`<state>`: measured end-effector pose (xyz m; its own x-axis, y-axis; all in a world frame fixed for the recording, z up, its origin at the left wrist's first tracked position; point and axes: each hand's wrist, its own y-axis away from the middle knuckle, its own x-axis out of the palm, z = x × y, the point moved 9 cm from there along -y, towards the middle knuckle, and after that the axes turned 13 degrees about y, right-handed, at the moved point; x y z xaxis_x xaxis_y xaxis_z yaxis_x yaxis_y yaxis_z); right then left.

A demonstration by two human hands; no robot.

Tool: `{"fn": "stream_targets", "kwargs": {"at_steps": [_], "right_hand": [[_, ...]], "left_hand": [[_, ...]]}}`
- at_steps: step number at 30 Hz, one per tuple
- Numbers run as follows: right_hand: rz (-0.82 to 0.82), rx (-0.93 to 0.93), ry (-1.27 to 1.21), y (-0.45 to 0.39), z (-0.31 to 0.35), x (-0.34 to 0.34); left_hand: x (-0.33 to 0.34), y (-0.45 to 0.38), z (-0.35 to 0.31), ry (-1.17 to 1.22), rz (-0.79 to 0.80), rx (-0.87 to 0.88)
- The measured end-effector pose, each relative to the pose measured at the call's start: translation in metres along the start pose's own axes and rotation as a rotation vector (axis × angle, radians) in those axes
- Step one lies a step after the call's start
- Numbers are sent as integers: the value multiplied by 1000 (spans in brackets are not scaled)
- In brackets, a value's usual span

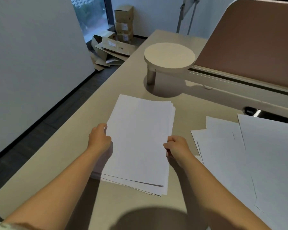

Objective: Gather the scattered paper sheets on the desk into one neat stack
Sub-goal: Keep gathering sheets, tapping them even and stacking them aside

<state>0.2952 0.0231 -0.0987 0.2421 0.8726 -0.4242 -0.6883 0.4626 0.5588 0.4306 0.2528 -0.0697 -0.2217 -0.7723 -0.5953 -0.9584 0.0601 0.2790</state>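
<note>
While the partly squared stack of plain white paper sheets (138,143) is gripped at its two long edges, the step in hand is judged to be the aligning of those edges. The left hand (99,138) is curled round the edge at nine o'clock, fingers hidden beneath the sheets; the right hand (177,149) is closed likewise on the edge at three o'clock. Squaring is best done by light, equal inward pressure from both sides, followed by a tap of the near short edge against the beige desk surface (206,103); too firm a grip is likely to buckle the thin sheets. Toward six o'clock several lower sheets are seen fanned out past the top one, and at one o'clock the far corners are slightly stepped, so neatness is not yet reached. A slight lift of the near end is suggested by shadow, though this cannot be told surely. At three o'clock, well apart from the stack, loose overlapping white sheets (249,156) remain ungathered. A round cream pedestal stand (169,55) is placed at twelve o'clock.
</note>
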Motion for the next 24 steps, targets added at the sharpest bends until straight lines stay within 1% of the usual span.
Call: {"fn": "stream_targets", "kwargs": {"at_steps": [2,5,7,12,15,19,21,24], "right_hand": [[-11,23,-63,1,-4,-3],[-46,49,-178,11,-10,-24],[-89,49,-192,22,-16,-47],[-187,41,-245,60,-49,-119],[-231,43,-204,84,-81,-167],[-303,72,-154,115,-144,-232],[-342,86,-165,130,-178,-262],[-424,164,-224,149,-232,-298]], "left_hand": [[1,3,-3,-37,-36,26],[10,15,-17,92,-34,65],[22,27,-32,186,-9,96],[76,80,-80,192,100,171],[117,125,-102,181,171,210],[181,187,-117,151,271,189],[210,213,-120,147,308,178],[246,244,-121,105,361,155]]}}
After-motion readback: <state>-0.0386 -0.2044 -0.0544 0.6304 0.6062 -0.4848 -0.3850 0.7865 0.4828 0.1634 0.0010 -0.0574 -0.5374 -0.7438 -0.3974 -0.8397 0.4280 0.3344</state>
